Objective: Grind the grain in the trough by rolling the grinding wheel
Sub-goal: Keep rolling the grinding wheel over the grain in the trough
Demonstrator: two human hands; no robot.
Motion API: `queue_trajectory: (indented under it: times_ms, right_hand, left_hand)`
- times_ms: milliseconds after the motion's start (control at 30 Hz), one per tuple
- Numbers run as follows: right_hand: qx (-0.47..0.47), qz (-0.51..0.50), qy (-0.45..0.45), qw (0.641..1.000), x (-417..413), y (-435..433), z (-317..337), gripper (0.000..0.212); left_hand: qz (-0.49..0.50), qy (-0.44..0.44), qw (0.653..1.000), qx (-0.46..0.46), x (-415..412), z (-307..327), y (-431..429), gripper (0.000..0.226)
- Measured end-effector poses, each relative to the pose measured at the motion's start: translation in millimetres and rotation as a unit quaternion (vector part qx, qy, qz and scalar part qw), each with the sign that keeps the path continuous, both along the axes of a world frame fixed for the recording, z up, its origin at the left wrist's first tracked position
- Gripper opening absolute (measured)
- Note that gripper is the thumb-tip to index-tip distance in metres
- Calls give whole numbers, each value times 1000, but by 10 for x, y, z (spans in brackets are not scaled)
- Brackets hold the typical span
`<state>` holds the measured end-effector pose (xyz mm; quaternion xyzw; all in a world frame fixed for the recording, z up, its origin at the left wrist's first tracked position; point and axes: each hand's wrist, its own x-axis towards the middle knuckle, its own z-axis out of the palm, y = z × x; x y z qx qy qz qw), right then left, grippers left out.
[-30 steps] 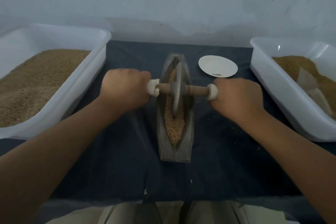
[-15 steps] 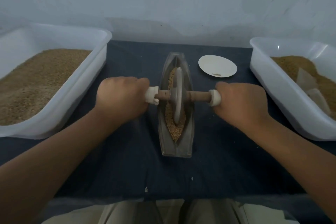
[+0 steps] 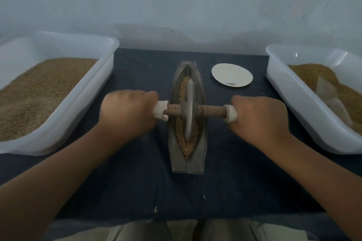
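The grinding wheel, a pale stone disc, stands on edge in the boat-shaped trough at the middle of the tabletop. It sits about midway along the trough, with its lower rim down in the grain.

At the far left a white plastic bin rests on the dark blue cloth, filled with a broad bed of brown grain. Just right of it the left hand is closed in a fist. Its fingers are curled tight round the white left grip of the wheel's axle, knuckles up.

A wooden axle runs through the wheel's hub and lies crosswise over the trough's rims. More grain shows beyond the wheel, towards the trough's far point.

Behind the axle and just right of the trough lies a small white plate, apart from both, with a few specks at its near edge.

The right hand is likewise clenched, its fingers wrapped round the white right grip. How the fingertips lie beneath either fist cannot be told.

At the far right stands a second white bin, holding a heap of brown grain with a pale, translucent object partly sunk in it. What this object is cannot be made out.
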<state>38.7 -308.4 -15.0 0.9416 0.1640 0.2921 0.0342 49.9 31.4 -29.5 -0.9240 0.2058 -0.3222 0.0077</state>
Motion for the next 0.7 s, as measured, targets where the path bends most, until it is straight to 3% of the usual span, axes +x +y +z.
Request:
queue_trajectory:
  times_ms: [200, 333, 433, 600, 700]
  right_hand:
    - [4, -98, 55, 994, 610, 123, 5, 35]
    - [26, -86, 72, 993, 876, 236, 206, 24]
    - [-6, -81, 87, 993, 646, 179, 184, 32]
    - [-1, -6, 20, 1000, 29, 4, 32, 37]
    - [-8, -57, 19, 998, 266, 34, -9, 39]
  left_hand:
    - [68, 60, 994, 53, 597, 266, -225, 29]
    - [85, 126, 987, 49, 882, 482, -332, 32]
    - [87, 121, 988, 49, 586, 359, -254, 35]
    - [11, 47, 998, 29, 60, 60, -8, 51]
    - [39, 61, 995, 63, 287, 132, -89, 39]
